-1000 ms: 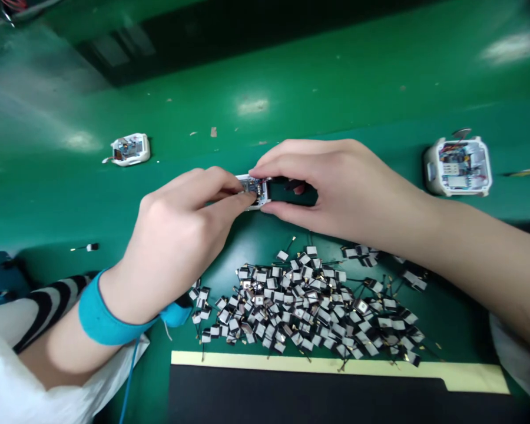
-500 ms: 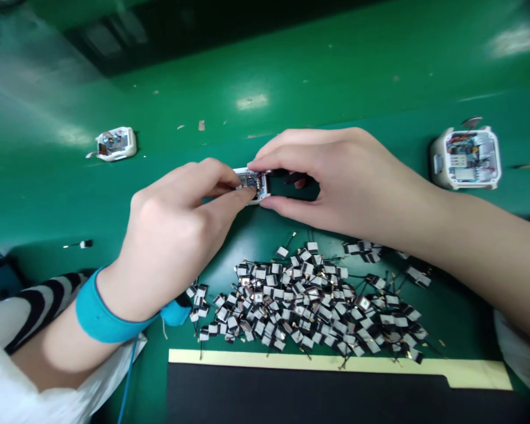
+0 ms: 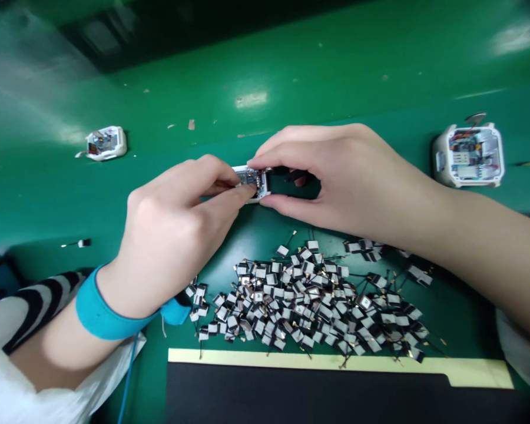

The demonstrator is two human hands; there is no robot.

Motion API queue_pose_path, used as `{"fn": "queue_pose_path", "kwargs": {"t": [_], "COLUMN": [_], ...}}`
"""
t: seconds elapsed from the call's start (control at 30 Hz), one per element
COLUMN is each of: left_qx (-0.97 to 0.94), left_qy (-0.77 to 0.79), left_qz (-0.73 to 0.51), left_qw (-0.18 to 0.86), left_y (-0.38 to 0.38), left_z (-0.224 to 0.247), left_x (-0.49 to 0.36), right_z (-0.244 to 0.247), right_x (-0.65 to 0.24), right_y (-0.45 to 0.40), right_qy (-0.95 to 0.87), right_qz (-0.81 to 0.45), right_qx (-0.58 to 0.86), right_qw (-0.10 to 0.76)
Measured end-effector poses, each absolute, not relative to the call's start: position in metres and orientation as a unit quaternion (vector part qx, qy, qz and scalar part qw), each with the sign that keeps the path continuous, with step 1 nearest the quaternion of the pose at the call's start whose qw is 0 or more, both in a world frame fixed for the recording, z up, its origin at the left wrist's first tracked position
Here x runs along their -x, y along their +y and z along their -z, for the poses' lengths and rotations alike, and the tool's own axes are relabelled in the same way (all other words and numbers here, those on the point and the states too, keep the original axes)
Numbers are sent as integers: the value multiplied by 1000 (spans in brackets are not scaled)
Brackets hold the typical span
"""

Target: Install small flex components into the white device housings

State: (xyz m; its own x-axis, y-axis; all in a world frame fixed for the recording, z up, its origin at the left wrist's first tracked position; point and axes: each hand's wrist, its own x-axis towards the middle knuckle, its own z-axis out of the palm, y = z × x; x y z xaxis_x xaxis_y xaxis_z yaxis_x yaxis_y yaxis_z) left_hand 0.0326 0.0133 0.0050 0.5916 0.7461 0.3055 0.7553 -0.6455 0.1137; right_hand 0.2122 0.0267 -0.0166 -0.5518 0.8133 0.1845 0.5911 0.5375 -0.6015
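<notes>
Between my two hands is a small white smartwatch case (image 3: 264, 184), its open side up and a circuit board showing inside. My left hand (image 3: 172, 227), with a blue band on the wrist, pinches the case's left part; the thumb tip presses on the board. The thumb and index finger of my right hand (image 3: 335, 171) clasp its right end from both sides. Something dark shows within the curl of the right hand, too hidden to name. Nearer to me lies a heap of small grey-and-black modules (image 3: 300, 300) with short cables.
Another open case (image 3: 106, 143) lies at the far left, and a larger-looking one (image 3: 472, 156) at the right. A lone module (image 3: 83, 242) sits by the left edge. In front, a black mat (image 3: 300, 394) has a pale yellow strip (image 3: 335, 361) along it. A blue cord (image 3: 128, 383) runs down from the wristband.
The far-left case and the specks on the green surface have shifted left. The right-hand case appears slightly further right. Both hands keep nearly the same hold.
</notes>
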Motion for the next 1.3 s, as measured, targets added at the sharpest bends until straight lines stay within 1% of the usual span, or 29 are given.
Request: {"fn": "queue_pose_path", "kwargs": {"t": [0.37, 0.53, 0.7, 0.77, 0.87, 0.97, 1.1, 1.3], "left_qx": [871, 872, 876, 882, 911, 931, 934, 929], "left_qy": [-461, -458, -457, -450, -394, -343, -337, -340], "left_qz": [170, 168, 149, 136, 125, 108, 101, 118], "left_qw": [-24, -26, -41, -38, 16, 61, 68, 88], "left_y": [13, 13, 15, 15, 16, 17, 19, 19], "left_z": [-7, -6, -6, -6, -4, 0, 3, 6], "left_x": [-35, -33, -33, -33, -29, -24, -21, -21], "right_z": [17, 16, 9, 8, 7, 5, 4, 4], "right_x": [-212, -213, -217, -220, -223, -224, -225, -213], "right_y": [27, 26, 24, 25, 26, 26, 22, 15], "right_qy": [-854, -865, -834, -834, -838, -834, -804, -710], "right_qz": [-214, -195, -176, -160, -127, -124, -164, -278], "right_qx": [421, 413, 448, 451, 456, 448, 444, 463], "right_qw": [218, 210, 270, 276, 273, 296, 360, 451]}}
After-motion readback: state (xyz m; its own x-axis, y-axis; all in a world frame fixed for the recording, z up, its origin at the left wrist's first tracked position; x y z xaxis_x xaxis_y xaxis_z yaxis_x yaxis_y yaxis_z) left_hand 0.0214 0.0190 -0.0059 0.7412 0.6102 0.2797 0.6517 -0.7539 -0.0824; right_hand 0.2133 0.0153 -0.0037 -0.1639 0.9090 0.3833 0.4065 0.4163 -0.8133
